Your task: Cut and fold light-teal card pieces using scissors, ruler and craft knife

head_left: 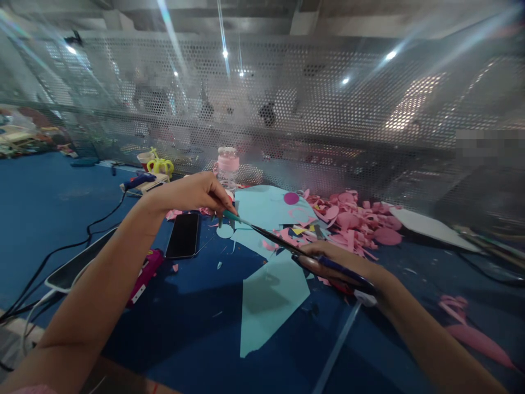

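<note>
Item: my right hand (pixel 334 262), lower centre, closed on scissors (pixel 287 245); blades point up-left. My left hand (pixel 200 192) pinches a teal paper scrap (pixel 230 216) at the blade tips. Bare blue table (pixel 49 202) at left; pink offcuts (pixel 356 219) crowd right. Jar (pixel 228 163) by mesh wall; contents unclear. Both arms extended.

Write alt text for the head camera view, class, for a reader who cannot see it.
The right hand works blue-handled scissors, whose blades point at a small teal paper piece pinched in the left hand. Light blue paper sheets, pink paper scraps and a black phone lie on the blue table.
</note>
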The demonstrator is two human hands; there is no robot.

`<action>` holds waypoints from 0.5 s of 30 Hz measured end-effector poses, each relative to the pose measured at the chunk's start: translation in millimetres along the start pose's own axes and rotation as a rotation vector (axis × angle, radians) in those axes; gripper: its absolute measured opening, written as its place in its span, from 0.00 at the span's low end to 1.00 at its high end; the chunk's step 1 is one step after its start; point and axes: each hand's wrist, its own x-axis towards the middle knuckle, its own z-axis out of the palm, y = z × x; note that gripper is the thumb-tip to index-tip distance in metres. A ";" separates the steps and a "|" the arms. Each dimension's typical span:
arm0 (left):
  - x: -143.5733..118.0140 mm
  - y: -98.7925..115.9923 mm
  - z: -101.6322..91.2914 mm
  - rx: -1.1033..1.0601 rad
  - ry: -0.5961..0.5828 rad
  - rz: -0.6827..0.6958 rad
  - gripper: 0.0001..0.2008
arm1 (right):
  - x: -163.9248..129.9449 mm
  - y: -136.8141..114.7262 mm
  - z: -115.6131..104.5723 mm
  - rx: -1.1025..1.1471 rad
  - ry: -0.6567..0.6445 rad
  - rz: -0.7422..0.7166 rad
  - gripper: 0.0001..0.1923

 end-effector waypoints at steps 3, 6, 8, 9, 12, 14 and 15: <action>0.3 0.9 0.5 0.010 0.003 -0.011 0.09 | -0.5 -0.8 1.1 -0.015 0.051 0.004 0.20; 0.3 1.7 0.6 0.011 -0.002 -0.007 0.09 | -1.2 -0.5 2.1 -0.007 0.058 0.002 0.21; 0.3 1.7 0.5 0.008 -0.002 0.008 0.08 | -1.3 0.0 1.7 0.017 0.020 -0.023 0.21; 0.4 1.6 0.5 0.008 -0.001 0.013 0.08 | -1.3 0.1 1.2 0.025 0.008 -0.035 0.21; 0.8 0.7 0.2 0.005 -0.007 0.007 0.09 | -1.1 -1.7 0.2 0.021 0.014 -0.052 0.21; 1.1 -0.2 -0.1 0.001 -0.016 0.006 0.09 | -1.4 -3.5 0.3 0.007 0.034 -0.046 0.21; 1.3 -0.7 -0.2 -0.001 -0.020 0.010 0.09 | -1.5 -4.1 0.6 -0.003 0.062 -0.037 0.21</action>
